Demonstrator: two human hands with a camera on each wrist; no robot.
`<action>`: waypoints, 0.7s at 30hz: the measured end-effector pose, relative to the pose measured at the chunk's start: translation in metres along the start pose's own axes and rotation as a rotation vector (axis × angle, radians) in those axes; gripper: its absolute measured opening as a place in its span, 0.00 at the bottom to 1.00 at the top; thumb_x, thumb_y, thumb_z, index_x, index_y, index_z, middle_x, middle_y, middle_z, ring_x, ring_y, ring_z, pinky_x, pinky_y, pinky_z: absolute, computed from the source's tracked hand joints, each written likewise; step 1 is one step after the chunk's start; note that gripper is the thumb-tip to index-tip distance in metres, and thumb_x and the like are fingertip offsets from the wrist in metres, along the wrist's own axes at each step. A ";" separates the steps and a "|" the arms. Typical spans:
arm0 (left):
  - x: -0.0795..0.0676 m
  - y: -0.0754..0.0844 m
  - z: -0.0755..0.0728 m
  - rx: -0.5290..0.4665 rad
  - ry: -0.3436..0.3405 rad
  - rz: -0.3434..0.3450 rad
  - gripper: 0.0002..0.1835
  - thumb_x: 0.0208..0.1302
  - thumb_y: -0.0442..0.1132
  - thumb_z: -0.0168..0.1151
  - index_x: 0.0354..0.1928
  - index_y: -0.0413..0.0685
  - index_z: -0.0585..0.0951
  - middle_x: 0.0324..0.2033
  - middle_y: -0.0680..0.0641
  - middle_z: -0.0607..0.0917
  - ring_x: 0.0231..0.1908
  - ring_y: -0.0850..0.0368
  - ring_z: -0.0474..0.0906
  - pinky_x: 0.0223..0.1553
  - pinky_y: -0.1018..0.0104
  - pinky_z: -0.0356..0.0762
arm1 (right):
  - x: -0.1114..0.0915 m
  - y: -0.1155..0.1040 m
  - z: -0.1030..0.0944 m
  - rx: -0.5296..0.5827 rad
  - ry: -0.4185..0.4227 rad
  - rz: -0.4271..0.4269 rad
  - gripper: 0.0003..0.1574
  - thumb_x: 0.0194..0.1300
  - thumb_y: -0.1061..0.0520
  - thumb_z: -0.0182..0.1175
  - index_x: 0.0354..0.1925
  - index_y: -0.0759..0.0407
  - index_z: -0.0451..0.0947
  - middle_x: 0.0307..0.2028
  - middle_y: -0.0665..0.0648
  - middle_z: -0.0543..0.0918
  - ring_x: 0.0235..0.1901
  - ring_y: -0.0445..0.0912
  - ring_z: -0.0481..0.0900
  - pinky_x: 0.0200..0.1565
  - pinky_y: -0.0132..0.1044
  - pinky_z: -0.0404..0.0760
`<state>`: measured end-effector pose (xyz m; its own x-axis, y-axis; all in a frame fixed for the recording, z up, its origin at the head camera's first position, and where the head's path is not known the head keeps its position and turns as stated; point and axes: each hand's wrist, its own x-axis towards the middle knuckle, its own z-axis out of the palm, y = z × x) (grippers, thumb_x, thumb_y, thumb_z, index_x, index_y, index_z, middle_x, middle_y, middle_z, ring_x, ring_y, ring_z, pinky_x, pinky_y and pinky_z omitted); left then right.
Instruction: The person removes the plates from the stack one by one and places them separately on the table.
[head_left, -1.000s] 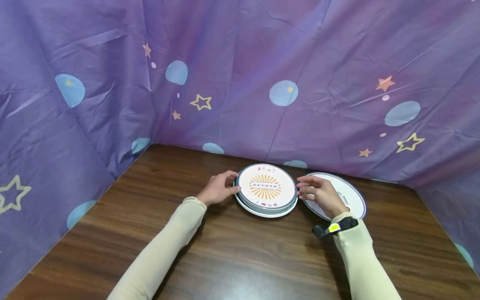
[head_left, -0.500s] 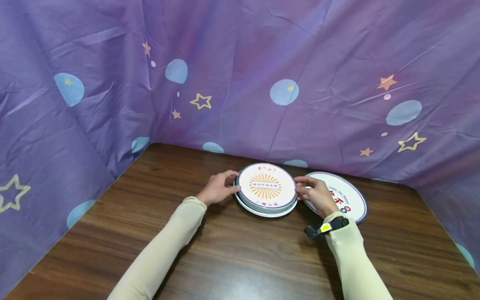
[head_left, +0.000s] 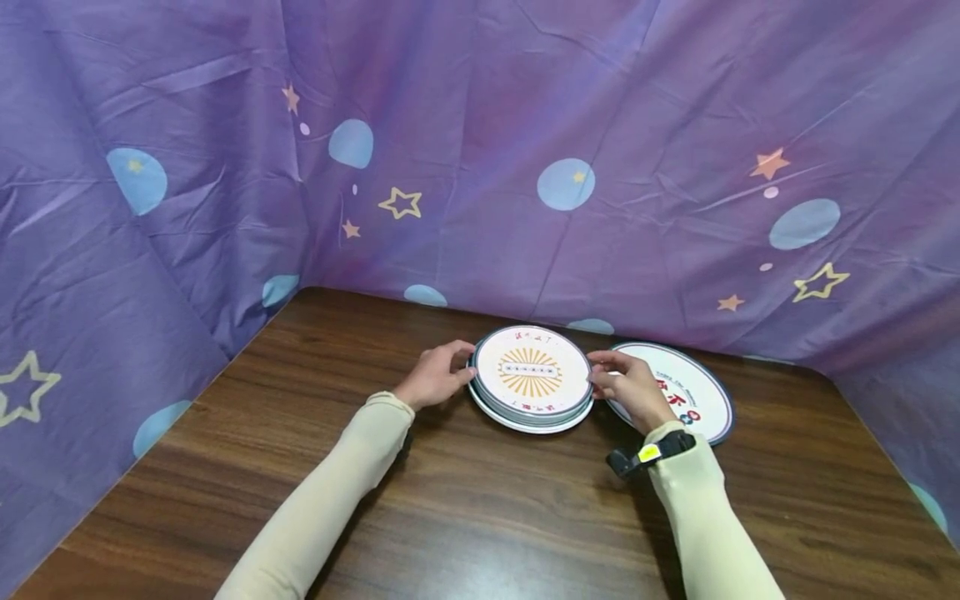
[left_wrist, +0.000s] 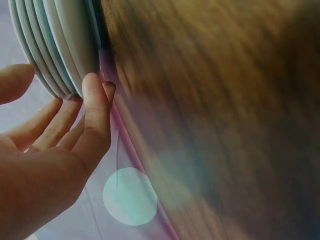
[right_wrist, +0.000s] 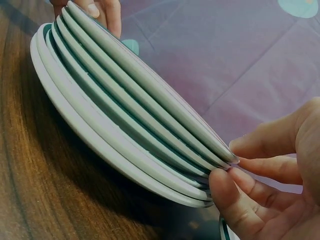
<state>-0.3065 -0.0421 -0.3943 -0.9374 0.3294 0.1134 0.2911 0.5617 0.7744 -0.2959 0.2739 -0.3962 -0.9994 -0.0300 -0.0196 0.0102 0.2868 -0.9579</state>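
A stack of several round plates [head_left: 531, 392] lies on the table, white with dark rims. The top one bears an orange sunburst and red writing. At the stack's left side, my left hand [head_left: 437, 377] touches the rims with spread, gently bent fingertips; the left wrist view has them against the plate edges [left_wrist: 55, 45]. On the opposite side, my right hand [head_left: 632, 385] rests its fingertips on the rims, at differing heights along the stacked edges [right_wrist: 135, 115] in the right wrist view. Toward the bottom, the plates are wider.
To the right, partly behind my right hand, is a larger oval plate [head_left: 708, 400] with red characters. The brown wooden table [head_left: 450, 517] meets a purple curtain [head_left: 480, 167] with stars and blue circles at its back and sides.
My right hand has moved left, from just beside the stack onto its rims, uncovering more of the oval plate's print. My left hand and the stack have hardly moved.
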 end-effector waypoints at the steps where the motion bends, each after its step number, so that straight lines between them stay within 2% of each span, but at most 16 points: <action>1: 0.000 0.000 0.000 0.001 -0.001 0.000 0.23 0.69 0.36 0.61 0.64 0.39 0.75 0.62 0.37 0.81 0.64 0.41 0.76 0.69 0.50 0.72 | 0.000 0.000 0.000 0.003 -0.001 0.001 0.30 0.67 0.70 0.53 0.66 0.78 0.65 0.36 0.49 0.75 0.30 0.34 0.78 0.35 0.27 0.85; 12: -0.001 -0.003 0.002 0.041 0.015 0.026 0.22 0.66 0.36 0.64 0.62 0.43 0.78 0.58 0.39 0.84 0.65 0.43 0.77 0.69 0.51 0.71 | -0.002 0.004 0.003 0.015 0.019 0.012 0.34 0.64 0.71 0.57 0.68 0.76 0.64 0.38 0.52 0.74 0.29 0.34 0.78 0.35 0.27 0.86; 17: 0.001 -0.003 0.001 0.074 0.018 0.027 0.22 0.66 0.37 0.65 0.62 0.45 0.79 0.58 0.41 0.85 0.66 0.44 0.75 0.70 0.51 0.70 | -0.001 0.002 0.004 -0.030 0.038 0.004 0.36 0.62 0.70 0.60 0.68 0.72 0.65 0.43 0.58 0.74 0.28 0.35 0.78 0.33 0.28 0.86; 21: 0.003 -0.001 -0.001 0.080 0.020 0.029 0.19 0.66 0.37 0.65 0.59 0.48 0.82 0.58 0.41 0.85 0.64 0.45 0.77 0.68 0.51 0.72 | -0.001 -0.001 0.005 -0.083 0.067 -0.007 0.39 0.59 0.68 0.63 0.69 0.68 0.66 0.45 0.61 0.73 0.26 0.35 0.75 0.30 0.27 0.82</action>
<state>-0.3094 -0.0425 -0.3945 -0.9317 0.3315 0.1485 0.3320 0.6115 0.7182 -0.2950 0.2692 -0.3965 -0.9995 0.0309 0.0092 0.0027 0.3651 -0.9310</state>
